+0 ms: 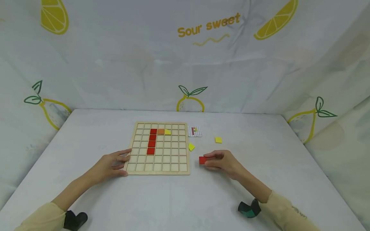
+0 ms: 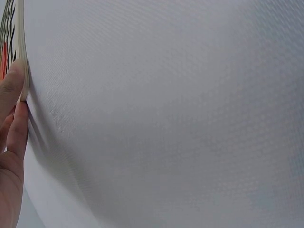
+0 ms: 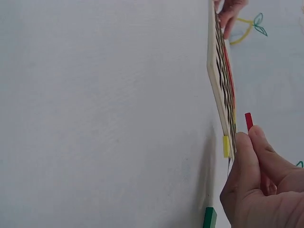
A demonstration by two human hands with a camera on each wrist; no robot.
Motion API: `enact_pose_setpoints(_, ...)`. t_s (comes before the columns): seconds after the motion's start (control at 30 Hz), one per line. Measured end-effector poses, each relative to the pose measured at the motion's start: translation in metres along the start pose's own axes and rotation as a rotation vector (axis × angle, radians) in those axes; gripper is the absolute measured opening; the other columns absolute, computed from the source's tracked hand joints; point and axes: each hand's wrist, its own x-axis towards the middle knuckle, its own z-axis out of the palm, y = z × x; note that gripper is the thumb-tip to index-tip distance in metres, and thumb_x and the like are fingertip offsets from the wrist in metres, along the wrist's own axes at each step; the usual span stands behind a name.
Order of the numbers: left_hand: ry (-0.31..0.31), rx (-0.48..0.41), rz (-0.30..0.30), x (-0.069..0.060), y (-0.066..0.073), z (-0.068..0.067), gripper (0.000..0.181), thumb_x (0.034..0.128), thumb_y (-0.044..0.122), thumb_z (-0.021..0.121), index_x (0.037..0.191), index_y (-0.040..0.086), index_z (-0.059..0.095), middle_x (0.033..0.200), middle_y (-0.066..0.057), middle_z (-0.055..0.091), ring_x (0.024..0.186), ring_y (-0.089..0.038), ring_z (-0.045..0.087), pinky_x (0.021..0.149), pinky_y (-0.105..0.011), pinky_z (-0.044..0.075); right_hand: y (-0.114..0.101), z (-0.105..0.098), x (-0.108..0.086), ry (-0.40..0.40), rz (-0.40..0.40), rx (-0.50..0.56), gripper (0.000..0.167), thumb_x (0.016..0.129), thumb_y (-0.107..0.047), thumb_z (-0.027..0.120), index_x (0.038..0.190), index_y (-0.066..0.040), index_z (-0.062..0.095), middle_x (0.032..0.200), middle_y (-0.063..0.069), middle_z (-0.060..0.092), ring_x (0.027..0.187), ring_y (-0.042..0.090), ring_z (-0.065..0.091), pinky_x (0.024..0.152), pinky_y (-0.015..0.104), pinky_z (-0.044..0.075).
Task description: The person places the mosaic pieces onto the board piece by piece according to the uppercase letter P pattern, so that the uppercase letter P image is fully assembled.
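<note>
A wooden grid board (image 1: 173, 173) lies flat on the table, with several red squares (image 1: 151, 143) in one column and an orange square (image 1: 160, 131) and a yellow piece (image 1: 167, 132) beside the top one. The left hand (image 1: 108, 165) rests its fingertips along the board's left edge and near corner; the left wrist view shows its thumb and a finger (image 2: 18, 128) against the board's edge (image 2: 21, 47). Right of the board, the right hand (image 1: 224, 163) pinches a red square (image 1: 202, 160) between thumb and fingers; the right wrist view shows this red piece (image 3: 249, 120) edge-on.
A small printed grid card (image 1: 195, 131) lies by the board's upper right edge. One loose yellow piece (image 1: 191, 147) is close to the board's right side, and a yellow square (image 1: 218, 140) lies farther right. A lemon-patterned cloth (image 1: 130, 64) hangs behind the white table (image 1: 173, 202).
</note>
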Motion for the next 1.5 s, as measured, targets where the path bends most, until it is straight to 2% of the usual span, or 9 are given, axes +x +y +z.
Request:
enact_pose_setpoints(0.23,0.000,0.015,0.007,0.000,-0.001,-0.001,0.071,0.0748,0.006,0.079,0.132,-0.016,0.045,0.146,-0.027,0.037,0.121,-0.043,0.049,0.086,-0.025,0.056,0.004,-0.005,-0.001,-0.043,0.018,0.163,0.037,0.085,-0.004,0.072,0.118,0.008,0.063,0.122,0.017,0.055,0.104,0.021,0.058,0.087,0.031,0.057)
enact_pose_setpoints(0.47,0.001,-0.003,-0.002,0.000,-0.003,-0.001,0.065,0.0744,0.005,0.080,0.127,-0.018,0.050,0.146,-0.027,0.037,0.123,-0.044,0.046,0.087,-0.026,0.056,0.000,0.004,0.001,-0.055,-0.006,0.091,0.034,0.081,-0.007,0.077,0.112,0.004,0.068,0.112,0.010,0.064,0.098,0.018,0.060,0.084,0.024,0.058)
enact_pose_setpoints(0.73,0.005,0.005,0.000,0.001,-0.006,0.001,0.060,0.0734,0.005,0.080,0.123,-0.017,0.054,0.145,-0.026,0.038,0.124,-0.044,0.045,0.087,-0.026,0.056,-0.007,0.018,0.007,-0.077,-0.013,0.098,0.033,0.080,-0.005,0.077,0.110,0.005,0.069,0.102,0.009,0.070,0.095,0.017,0.061,0.082,0.027,0.059)
enact_pose_setpoints(0.93,0.002,-0.007,-0.007,0.001,-0.006,0.001,0.062,0.0740,0.006,0.080,0.125,-0.017,0.053,0.147,-0.026,0.037,0.125,-0.044,0.045,0.087,-0.026,0.056,-0.012,0.032,0.014,-0.083,-0.035,0.079,0.032,0.080,-0.005,0.078,0.109,0.006,0.069,0.097,0.008,0.071,0.095,0.017,0.060,0.080,0.022,0.058)
enact_pose_setpoints(1.07,0.004,-0.002,-0.010,0.001,-0.006,0.001,0.062,0.0735,0.006,0.080,0.124,-0.017,0.053,0.146,-0.026,0.037,0.125,-0.044,0.045,0.087,-0.026,0.056,-0.017,0.042,0.019,-0.097,-0.036,0.098,0.033,0.080,-0.004,0.077,0.110,0.007,0.068,0.097,0.009,0.071,0.093,0.016,0.062,0.080,0.023,0.059)
enact_pose_setpoints(1.3,0.005,0.010,-0.011,0.001,-0.005,0.001,0.061,0.0733,0.005,0.080,0.124,-0.017,0.054,0.146,-0.025,0.038,0.125,-0.044,0.045,0.087,-0.027,0.056,-0.026,0.061,0.030,-0.138,-0.026,0.166,0.031,0.082,0.002,0.073,0.111,0.012,0.065,0.095,0.011,0.067,0.089,0.018,0.065,0.080,0.032,0.060)
enact_pose_setpoints(1.5,0.005,0.023,0.001,0.001,-0.004,0.000,0.061,0.0731,0.005,0.080,0.123,-0.017,0.054,0.145,-0.026,0.038,0.124,-0.044,0.046,0.086,-0.027,0.056,-0.032,0.078,0.039,-0.151,-0.028,0.216,0.030,0.081,0.008,0.072,0.110,0.014,0.064,0.092,0.010,0.069,0.084,0.017,0.067,0.079,0.034,0.060)
